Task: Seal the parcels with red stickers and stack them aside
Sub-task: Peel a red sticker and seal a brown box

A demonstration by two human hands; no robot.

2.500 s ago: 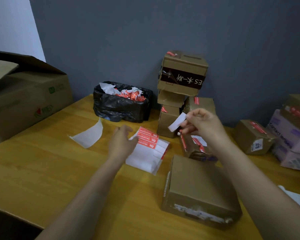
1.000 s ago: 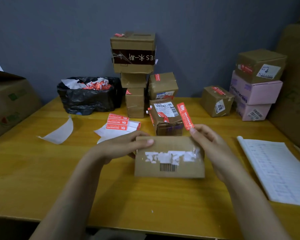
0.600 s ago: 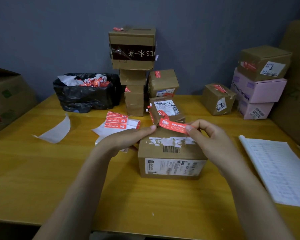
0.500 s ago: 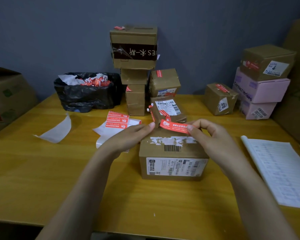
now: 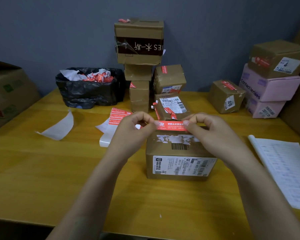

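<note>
Head view: my left hand point(image 5: 133, 129), flat beside the parcel point(image 5: 180, 153) a moment ago, now pinches one end of the red sticker point(image 5: 170, 125), my right hand point(image 5: 210, 130) the other, taut over the parcel's far top edge on the worktop point(image 5: 42, 170); ready to press down

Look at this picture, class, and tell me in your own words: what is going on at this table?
A person's left hand and right hand each pinch one end of a red sticker, stretched over the far top edge of a brown parcel on the wooden table. It does not look pressed down yet. Behind stand stacked parcels already bearing red stickers; a sheet of spare stickers lies to the left.
</note>
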